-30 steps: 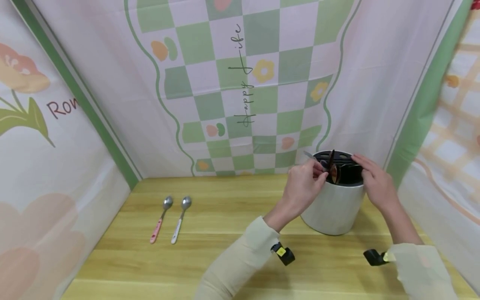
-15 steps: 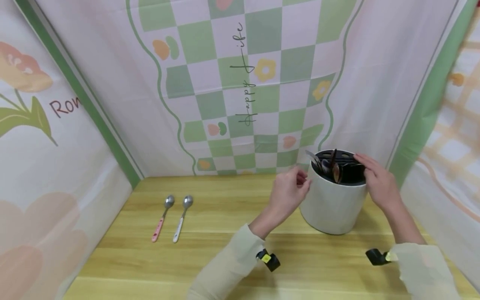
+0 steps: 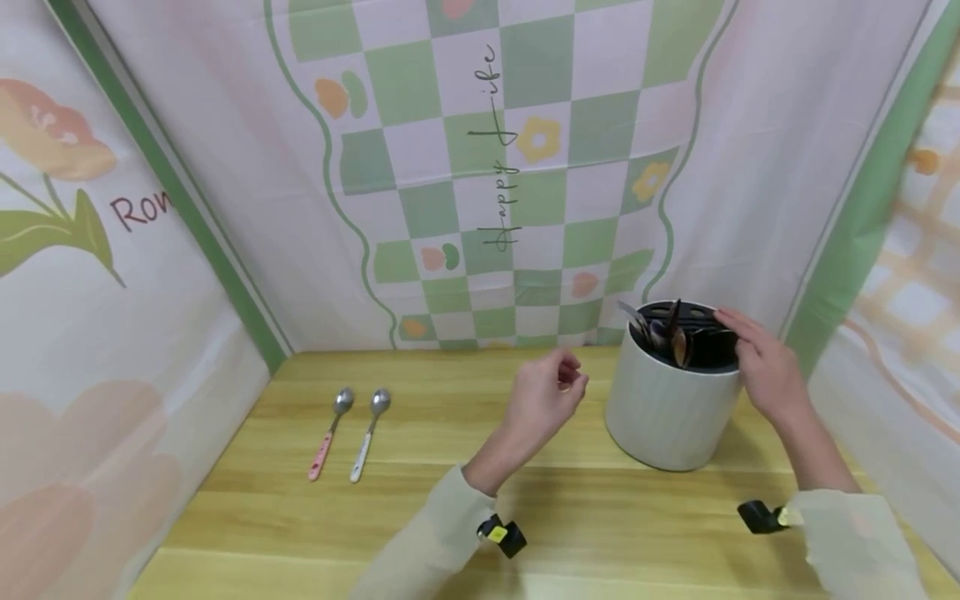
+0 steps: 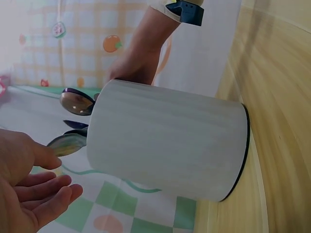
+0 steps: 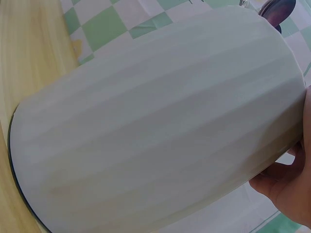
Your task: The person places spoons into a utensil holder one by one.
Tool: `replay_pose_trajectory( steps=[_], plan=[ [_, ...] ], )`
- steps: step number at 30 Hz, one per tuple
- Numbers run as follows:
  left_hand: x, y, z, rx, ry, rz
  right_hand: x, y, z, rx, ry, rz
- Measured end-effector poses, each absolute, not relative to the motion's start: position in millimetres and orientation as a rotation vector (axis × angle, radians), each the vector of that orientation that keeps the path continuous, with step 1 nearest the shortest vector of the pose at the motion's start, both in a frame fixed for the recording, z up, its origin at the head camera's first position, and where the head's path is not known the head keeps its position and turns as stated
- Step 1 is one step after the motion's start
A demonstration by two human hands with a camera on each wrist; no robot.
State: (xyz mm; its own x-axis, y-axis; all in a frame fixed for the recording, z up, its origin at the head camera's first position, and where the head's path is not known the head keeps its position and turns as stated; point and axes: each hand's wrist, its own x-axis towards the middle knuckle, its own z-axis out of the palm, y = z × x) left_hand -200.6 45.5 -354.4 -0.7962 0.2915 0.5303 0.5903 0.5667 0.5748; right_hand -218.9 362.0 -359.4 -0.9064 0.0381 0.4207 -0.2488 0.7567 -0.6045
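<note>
A white ribbed utensil holder [image 3: 670,425] with a black divided insert stands upright at the right of the table, spoons [image 3: 679,346] and other cutlery poking out of its left part. My right hand [image 3: 772,371] holds it by the right side of the rim; the right wrist view shows fingers [image 5: 272,182] bent against its wall. My left hand [image 3: 542,398] is left of the holder, above the table, fingers loosely curled around nothing. In the left wrist view that hand [image 4: 34,179] appears near the spoon heads [image 4: 68,144], its palm bare.
Two metal spoons lie side by side on the left of the wooden table [image 3: 247,517], one with a pink handle [image 3: 321,457], the other with a white handle [image 3: 362,457]. A printed cloth [image 3: 480,192] hangs behind, and more cloth encloses both sides.
My left hand has come away from the cutlery in the holder and moved left, with nothing in it. The right hand stays on the rim.
</note>
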Motion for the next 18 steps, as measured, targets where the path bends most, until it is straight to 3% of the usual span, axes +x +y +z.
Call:
replay_pose_trajectory(
  steps=[18],
  plan=[
    [-193.4,2.8,-366.9,-0.665,-2.478,-1.102,-219.3,363.4,-361.0,0.161,-2.540,0.964]
  ],
)
